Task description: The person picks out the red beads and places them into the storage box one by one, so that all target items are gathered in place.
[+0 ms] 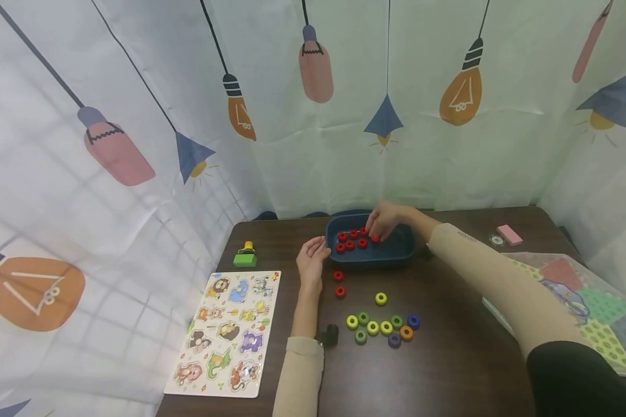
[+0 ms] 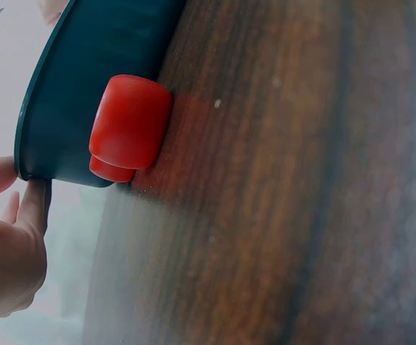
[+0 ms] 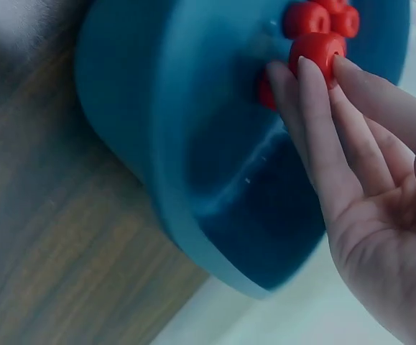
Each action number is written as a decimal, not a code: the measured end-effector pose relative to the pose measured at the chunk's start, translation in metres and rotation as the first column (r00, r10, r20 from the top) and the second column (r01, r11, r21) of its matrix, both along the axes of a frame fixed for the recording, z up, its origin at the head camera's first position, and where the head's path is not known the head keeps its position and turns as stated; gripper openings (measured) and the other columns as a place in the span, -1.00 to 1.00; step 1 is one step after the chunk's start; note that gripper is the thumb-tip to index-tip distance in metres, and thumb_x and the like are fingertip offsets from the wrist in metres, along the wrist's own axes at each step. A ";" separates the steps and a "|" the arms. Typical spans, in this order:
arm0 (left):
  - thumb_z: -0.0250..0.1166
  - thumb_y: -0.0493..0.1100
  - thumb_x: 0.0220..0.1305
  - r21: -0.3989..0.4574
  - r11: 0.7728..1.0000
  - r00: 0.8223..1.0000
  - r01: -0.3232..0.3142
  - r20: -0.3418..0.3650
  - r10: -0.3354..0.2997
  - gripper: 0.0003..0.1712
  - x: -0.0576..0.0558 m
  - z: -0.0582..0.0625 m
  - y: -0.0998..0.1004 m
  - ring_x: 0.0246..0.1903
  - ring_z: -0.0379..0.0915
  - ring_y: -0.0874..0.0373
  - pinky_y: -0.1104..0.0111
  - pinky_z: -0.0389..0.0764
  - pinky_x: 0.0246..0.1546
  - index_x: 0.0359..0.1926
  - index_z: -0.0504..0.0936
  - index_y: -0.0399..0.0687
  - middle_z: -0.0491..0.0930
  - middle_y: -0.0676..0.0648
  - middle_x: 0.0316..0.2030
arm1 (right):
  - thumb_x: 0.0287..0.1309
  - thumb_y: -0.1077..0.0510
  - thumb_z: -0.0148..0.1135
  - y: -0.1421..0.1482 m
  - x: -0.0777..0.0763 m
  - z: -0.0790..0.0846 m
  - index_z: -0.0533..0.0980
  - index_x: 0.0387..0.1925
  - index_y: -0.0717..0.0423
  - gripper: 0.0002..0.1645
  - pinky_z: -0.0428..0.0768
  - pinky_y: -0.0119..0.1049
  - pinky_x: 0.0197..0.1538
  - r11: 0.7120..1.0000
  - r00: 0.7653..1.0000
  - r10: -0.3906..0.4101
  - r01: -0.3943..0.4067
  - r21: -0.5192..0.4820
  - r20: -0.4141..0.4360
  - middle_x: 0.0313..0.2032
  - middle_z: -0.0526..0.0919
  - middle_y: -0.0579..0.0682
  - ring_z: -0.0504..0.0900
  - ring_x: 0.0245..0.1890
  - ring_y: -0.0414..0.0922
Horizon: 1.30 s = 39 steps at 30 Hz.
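Note:
A dark blue plastic tub [image 1: 370,260] stands toward the back of the table with several red ring-shaped beads [image 1: 362,243] inside. At its left end my left hand [image 1: 311,258] holds the rim, thumb against the outer wall. In the left wrist view the fingertips [image 2: 31,205] lie right at the tub's edge [image 2: 25,108]. My right hand [image 1: 385,219] reaches over the tub and pinches a red bead [image 3: 315,56] between thumb and fingers, above other red beads [image 3: 306,19]. Two more red beads [image 1: 339,284] lie on the table before the tub's left end.
Yellow, green, blue and orange beads [image 1: 379,327] lie in a loose group nearer the front. An animal puzzle board [image 1: 224,336] is at left, beside a green block [image 1: 244,260]. A clear patterned case [image 1: 579,301] and pink block [image 1: 509,234] are at right. Behind hangs a printed curtain [image 1: 344,156].

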<state>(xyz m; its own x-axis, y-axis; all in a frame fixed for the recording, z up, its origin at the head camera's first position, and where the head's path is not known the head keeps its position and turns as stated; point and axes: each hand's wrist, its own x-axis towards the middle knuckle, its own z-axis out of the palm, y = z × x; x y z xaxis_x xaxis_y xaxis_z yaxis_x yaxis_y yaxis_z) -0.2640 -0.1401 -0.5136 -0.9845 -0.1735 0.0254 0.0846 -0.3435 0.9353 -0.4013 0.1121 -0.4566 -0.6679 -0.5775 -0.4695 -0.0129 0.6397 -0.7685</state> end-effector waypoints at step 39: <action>0.21 -0.59 0.18 0.019 0.999 0.999 -0.050 -0.005 0.050 -0.50 -0.010 -0.018 0.003 0.24 0.38 -0.22 0.36 0.57 0.09 0.18 0.41 -0.48 0.44 -0.45 0.19 | 0.09 0.33 0.38 -0.080 0.111 -0.006 0.67 -0.11 0.11 -0.72 0.74 -0.12 -0.36 0.943 0.921 0.287 -0.320 -0.090 -0.264 -0.24 0.76 0.00 0.76 -0.35 0.03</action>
<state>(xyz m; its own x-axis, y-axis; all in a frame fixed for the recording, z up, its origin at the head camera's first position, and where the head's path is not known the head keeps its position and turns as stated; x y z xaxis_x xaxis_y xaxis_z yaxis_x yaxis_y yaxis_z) -0.2737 -0.1367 -0.5316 -0.9745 -0.2228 0.0274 0.1076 -0.3564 0.9281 -0.2900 0.0325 -0.4630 -0.5352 -0.8150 -0.2223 -0.3883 0.4711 -0.7920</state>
